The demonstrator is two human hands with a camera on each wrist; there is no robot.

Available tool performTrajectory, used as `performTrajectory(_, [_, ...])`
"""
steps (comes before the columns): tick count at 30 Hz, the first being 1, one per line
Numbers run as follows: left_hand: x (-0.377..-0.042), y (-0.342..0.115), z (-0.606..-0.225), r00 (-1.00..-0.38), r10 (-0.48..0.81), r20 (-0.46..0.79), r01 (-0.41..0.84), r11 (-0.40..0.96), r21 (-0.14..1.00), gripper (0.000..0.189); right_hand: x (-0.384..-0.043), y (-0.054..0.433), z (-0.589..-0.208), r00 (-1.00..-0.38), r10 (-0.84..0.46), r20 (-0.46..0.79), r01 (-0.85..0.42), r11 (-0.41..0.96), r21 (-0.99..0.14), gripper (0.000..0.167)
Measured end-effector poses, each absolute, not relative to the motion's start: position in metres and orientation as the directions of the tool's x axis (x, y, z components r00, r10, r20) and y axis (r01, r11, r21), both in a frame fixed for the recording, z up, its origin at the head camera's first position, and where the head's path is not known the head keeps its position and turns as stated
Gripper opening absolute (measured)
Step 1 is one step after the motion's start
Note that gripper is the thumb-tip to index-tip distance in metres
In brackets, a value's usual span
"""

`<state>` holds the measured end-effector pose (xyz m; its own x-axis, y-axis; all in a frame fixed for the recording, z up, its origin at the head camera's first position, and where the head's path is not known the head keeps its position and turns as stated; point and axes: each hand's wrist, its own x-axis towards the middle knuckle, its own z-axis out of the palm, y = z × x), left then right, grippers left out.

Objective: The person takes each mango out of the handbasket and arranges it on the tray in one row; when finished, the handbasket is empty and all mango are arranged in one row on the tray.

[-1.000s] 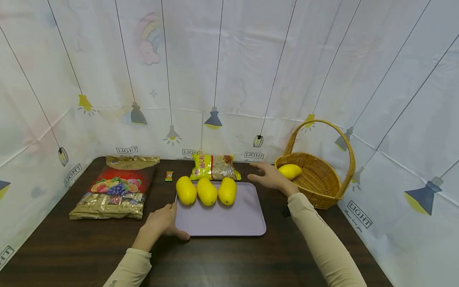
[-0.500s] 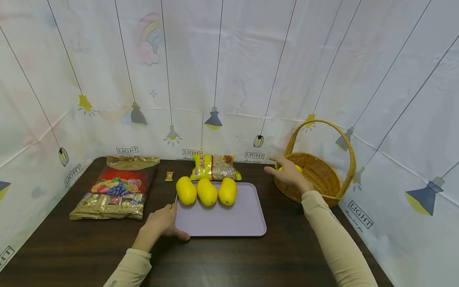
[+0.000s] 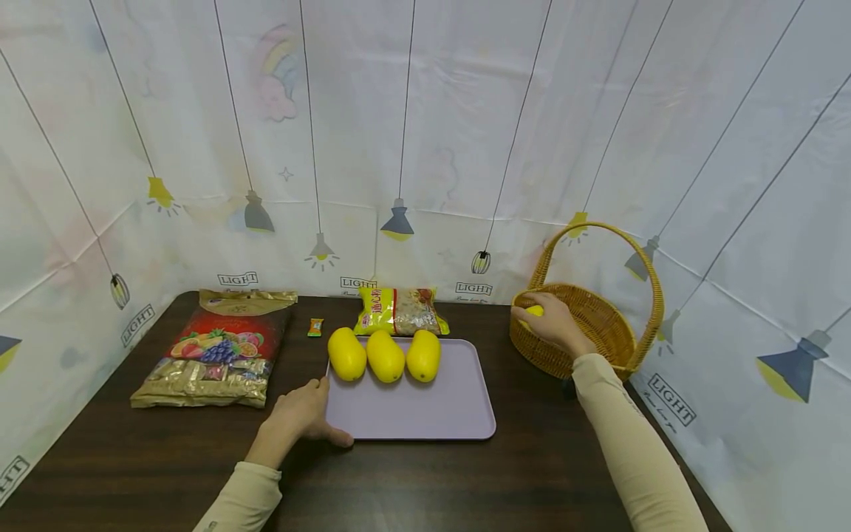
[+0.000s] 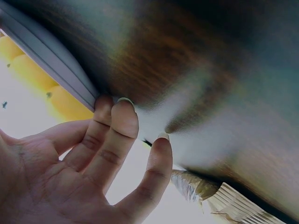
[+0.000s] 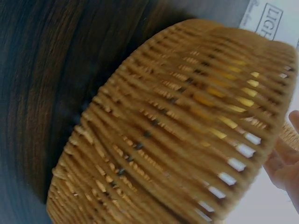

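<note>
My left hand (image 3: 301, 414) rests at the near left corner of a pale purple tray (image 3: 425, 414), thumb along the front edge and fingers by the left side. The left wrist view shows this hand (image 4: 93, 172) with loosely bent fingers, fingertips right at the tray rim (image 4: 56, 60). Three yellow mangoes (image 3: 347, 355) lie in a row along the tray's far side. Inside the wicker basket (image 3: 598, 325), my right hand (image 3: 555, 323) grips another mango (image 3: 534, 311), mostly covered by it. From the right wrist, yellow shows through the basket's weave (image 5: 154, 121).
A large red and gold candy bag (image 3: 216, 351) lies on the left of the dark wooden table (image 3: 412, 488). One small wrapped candy (image 3: 315, 327) and a yellow food packet (image 3: 402, 311) sit behind the tray. The basket's tall handle (image 3: 654, 295) arches over it.
My right hand has moved right from beside the basket, reached over its rim and closed on the mango inside. The left hand and tray stay in place.
</note>
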<state>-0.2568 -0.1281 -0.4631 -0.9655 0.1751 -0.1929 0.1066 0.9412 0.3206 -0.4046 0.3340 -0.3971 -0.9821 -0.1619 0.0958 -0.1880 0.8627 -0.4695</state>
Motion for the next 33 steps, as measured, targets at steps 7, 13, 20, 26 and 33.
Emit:
performTrajectory(7, [-0.256,-0.13,-0.464,-0.966,0.174,-0.191,0.105,0.94,0.324,0.129,-0.412,0.343,-0.405,-0.988,-0.135,0.074,-0.153,0.88,-0.449,0.071])
performTrajectory(13, [-0.257,-0.13,-0.464,-0.968,0.175,-0.179,0.111,0.941,0.32,0.129,-0.417,0.349,-0.412,-0.991,-0.11,0.072,-0.13,0.894,-0.428,0.071])
performTrajectory(20, [-0.258,-0.13,-0.463,-0.968,0.174,-0.179,0.111,0.943,0.315,0.128,-0.426,0.357,-0.42,-0.995,-0.09,0.044,-0.1,0.902,-0.419,0.073])
performTrajectory(26, [-0.258,-0.13,-0.463,-0.968,0.173,-0.183,0.109,0.943,0.313,0.128,-0.434,0.364,-0.427,-0.996,-0.092,0.021,-0.093,0.913,-0.397,0.075])
performTrajectory(33, [-0.258,-0.13,-0.465,-0.966,0.171,-0.195,0.103,0.942,0.318,0.128,-0.44,0.373,-0.434,-0.997,-0.075,-0.02,-0.061,0.912,-0.406,0.079])
